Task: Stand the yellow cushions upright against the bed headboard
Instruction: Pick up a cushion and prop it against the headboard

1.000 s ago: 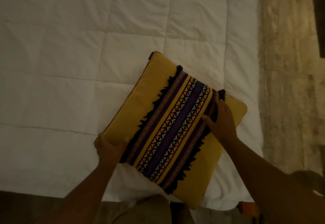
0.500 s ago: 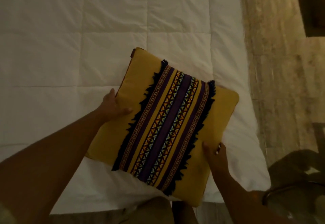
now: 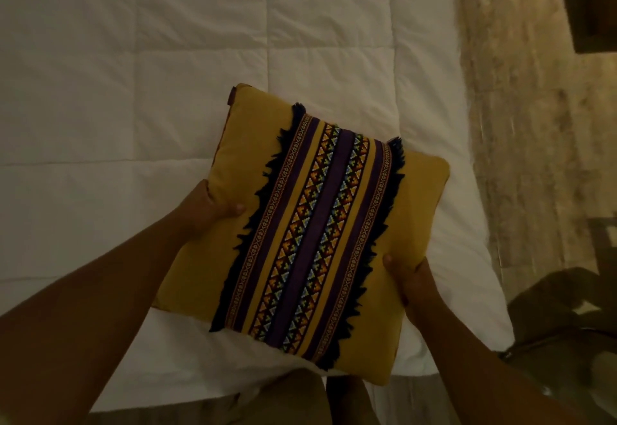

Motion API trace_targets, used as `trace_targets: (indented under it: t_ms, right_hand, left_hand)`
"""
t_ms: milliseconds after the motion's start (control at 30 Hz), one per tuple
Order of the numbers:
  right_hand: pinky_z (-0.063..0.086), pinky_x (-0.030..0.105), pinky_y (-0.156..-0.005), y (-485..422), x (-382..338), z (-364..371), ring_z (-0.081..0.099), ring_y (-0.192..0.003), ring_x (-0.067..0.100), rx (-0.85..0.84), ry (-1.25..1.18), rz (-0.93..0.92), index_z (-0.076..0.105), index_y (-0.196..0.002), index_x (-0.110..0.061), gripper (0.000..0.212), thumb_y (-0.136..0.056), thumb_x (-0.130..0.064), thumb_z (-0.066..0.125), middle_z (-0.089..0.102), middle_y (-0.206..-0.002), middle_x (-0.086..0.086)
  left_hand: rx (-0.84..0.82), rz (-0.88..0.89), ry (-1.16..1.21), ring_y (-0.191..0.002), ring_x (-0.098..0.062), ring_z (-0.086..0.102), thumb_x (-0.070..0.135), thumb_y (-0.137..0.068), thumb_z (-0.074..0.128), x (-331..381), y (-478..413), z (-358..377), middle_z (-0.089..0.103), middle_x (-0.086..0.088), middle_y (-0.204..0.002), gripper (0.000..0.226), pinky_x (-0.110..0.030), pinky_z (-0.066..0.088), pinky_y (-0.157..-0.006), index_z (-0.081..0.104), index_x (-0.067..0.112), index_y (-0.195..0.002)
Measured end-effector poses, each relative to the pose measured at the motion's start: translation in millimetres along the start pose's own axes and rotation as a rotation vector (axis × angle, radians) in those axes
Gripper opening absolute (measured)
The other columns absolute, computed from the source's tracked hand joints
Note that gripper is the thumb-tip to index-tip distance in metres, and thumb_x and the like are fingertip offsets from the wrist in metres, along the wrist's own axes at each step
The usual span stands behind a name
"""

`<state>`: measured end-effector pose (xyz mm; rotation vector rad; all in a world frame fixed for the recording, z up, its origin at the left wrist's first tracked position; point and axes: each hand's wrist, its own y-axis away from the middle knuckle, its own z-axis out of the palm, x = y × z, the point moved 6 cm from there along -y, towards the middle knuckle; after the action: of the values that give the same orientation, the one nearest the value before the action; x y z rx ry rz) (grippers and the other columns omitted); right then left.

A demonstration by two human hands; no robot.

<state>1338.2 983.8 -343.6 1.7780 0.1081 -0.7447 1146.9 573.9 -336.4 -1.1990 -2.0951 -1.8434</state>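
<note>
Yellow cushion held in both hands over the bed's near corner

A square yellow cushion (image 3: 300, 234) is held face up and turned at a slant over the white quilted comforter (image 3: 150, 90), near the bed's near right corner. Whether its underside touches the bedding cannot be told. A wide woven band runs down its middle from the far edge to the near one: purple stripes alternate with rows of small triangles in orange, blue and pale thread, flanked by narrow patterned borders. A dark shaggy fringe edges the band on both sides. The plain yellow panels to either side look smooth, and a reddish-brown backing shows along the far left corner.

The left hand (image 3: 213, 211) grips the cushion's left edge, thumb lying on the yellow face and fingers curled beneath, out of sight. The right hand (image 3: 409, 279) grips the right edge nearer the person, thumb likewise pressed on top and the rest hidden below.

Right of the bed lies a mottled beige floor (image 3: 521, 107). The person's tan trousers (image 3: 283, 401) show at the bottom edge
</note>
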Motion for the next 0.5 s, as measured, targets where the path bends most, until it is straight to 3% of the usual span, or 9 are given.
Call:
trace_targets:
  t_ms: [167,300,367,500]
  right_hand:
    - [0.055,0.061,-0.088,13,-25,-4,0.065,-0.111,0.036,-0.021,0.061,-0.062,0.045,-0.143,-0.023,0.088,-0.066,-0.041,0.084,0.063,-0.13,0.01]
    - [0.06,0.035,-0.061,16,-43,-9,0.067,-0.1,0.025,-0.037,0.203,-0.121,0.042,-0.144,-0.026,0.084,-0.072,-0.04,0.084,0.064,-0.121,0.0]
    - [0.059,0.036,-0.065,13,-42,-10,0.066,-0.103,0.026,-0.075,0.245,-0.127,0.04,-0.145,-0.025,0.086,-0.073,-0.04,0.083,0.062,-0.127,0.003]
    - [0.059,0.046,-0.076,2,-25,-6,0.064,-0.11,0.032,-0.126,0.299,-0.116,0.038,-0.147,-0.022,0.086,-0.074,-0.035,0.083,0.06,-0.132,0.008]
  left_hand:
    - [0.033,0.074,0.125,-0.106,-0.025,0.067,0.04,-0.063,0.087,-15,38,7,0.067,-0.003,-0.122,0.082,-0.049,0.056,-0.088,0.052,0.025,-0.135]
    - [0.032,0.042,0.257,-0.089,-0.009,0.074,0.041,-0.065,0.084,-47,78,20,0.075,0.015,-0.101,0.053,-0.032,0.059,-0.071,0.06,0.049,-0.112]
    - [0.028,0.025,0.31,-0.088,-0.007,0.074,0.037,-0.069,0.083,-71,89,31,0.075,0.017,-0.102,0.049,-0.035,0.06,-0.075,0.06,0.05,-0.11]
    - [0.042,-0.021,0.373,-0.101,-0.02,0.071,0.031,-0.072,0.085,-112,96,53,0.072,0.001,-0.116,0.063,-0.041,0.06,-0.079,0.057,0.034,-0.128]
